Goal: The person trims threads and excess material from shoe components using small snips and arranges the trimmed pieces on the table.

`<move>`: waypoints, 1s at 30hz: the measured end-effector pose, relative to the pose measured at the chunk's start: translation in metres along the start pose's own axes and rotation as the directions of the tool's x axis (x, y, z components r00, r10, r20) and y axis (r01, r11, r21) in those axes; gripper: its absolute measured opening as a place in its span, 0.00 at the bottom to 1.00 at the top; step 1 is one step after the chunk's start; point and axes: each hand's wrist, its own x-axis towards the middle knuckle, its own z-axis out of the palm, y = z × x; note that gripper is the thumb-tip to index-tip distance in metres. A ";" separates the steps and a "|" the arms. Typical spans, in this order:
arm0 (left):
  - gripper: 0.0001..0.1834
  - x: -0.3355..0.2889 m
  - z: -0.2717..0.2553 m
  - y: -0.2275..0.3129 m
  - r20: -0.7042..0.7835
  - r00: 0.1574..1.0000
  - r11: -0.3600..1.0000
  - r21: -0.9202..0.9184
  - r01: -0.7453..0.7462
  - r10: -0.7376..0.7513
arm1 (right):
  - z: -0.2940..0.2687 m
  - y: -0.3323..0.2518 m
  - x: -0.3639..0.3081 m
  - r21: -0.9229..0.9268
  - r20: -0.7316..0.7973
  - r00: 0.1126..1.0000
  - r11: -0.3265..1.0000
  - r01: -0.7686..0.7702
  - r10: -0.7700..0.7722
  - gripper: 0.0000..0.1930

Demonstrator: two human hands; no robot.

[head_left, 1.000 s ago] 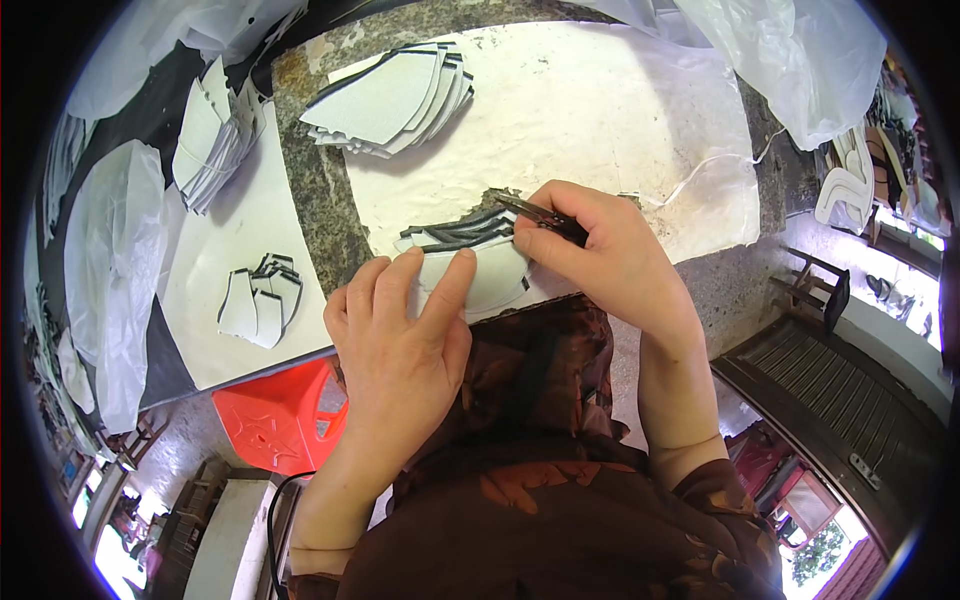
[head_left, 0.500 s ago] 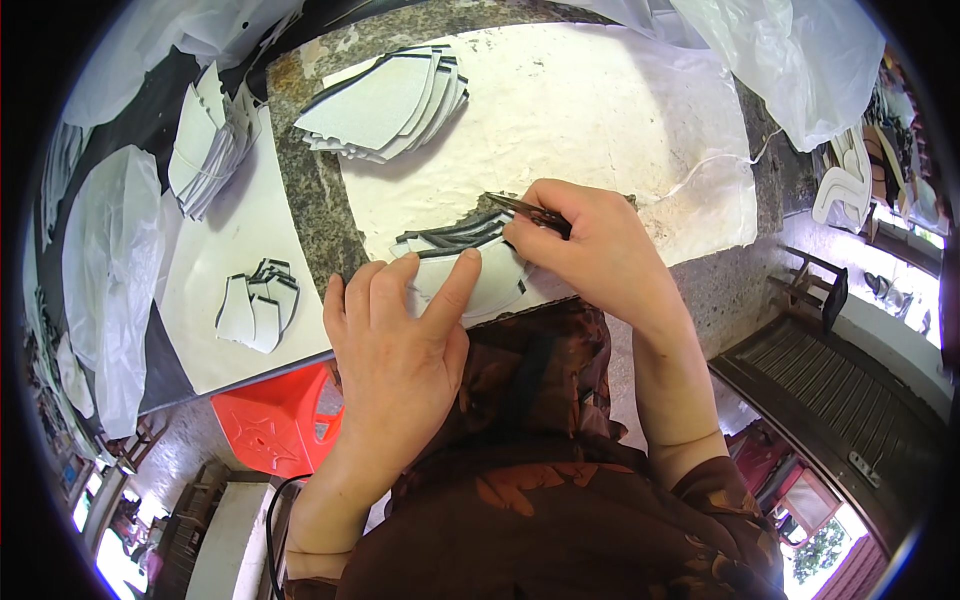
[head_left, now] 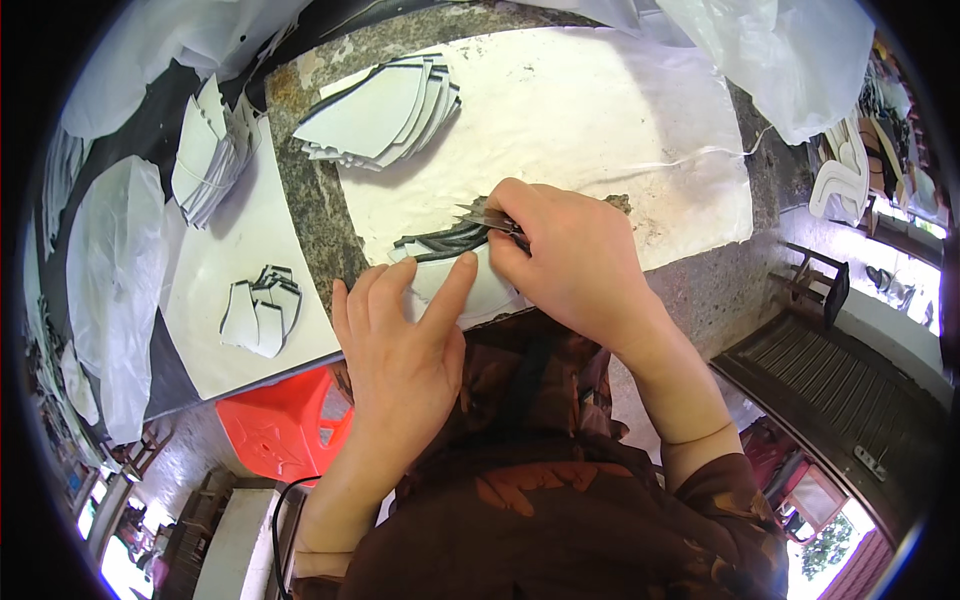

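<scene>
A white curved cut piece (head_left: 475,287) with a black edge lies near the front of the work surface. My left hand (head_left: 400,335) rests on it with fingers spread, the fingertips just below the black edge strips (head_left: 440,241). In my right hand (head_left: 570,258) is a small pair of scissors (head_left: 488,217), pinched between thumb and fingers, the blades pointing left. Their tips are over the upper side of the black strips; whether they touch cannot be made out. The right palm and fingers hide most of the handles and the piece's right end.
A stack of white, black-edged pieces (head_left: 375,112) lies at the far left of the white sheet (head_left: 600,110). Further left are a tied bundle (head_left: 212,160) and smaller pieces (head_left: 262,312). Plastic bags (head_left: 115,290) hang nearby. A red stool (head_left: 280,425) stands below the table.
My right hand has moved left along the black edge with the scissors, whose blades now look more spread. The left hand stays pressed on the piece.
</scene>
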 end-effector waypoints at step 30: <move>0.14 0.028 -0.005 -0.012 -0.123 0.989 0.957 -0.267 -0.115 0.084 | -0.008 0.016 -0.029 0.630 0.028 0.998 0.776 0.026 -0.056 0.06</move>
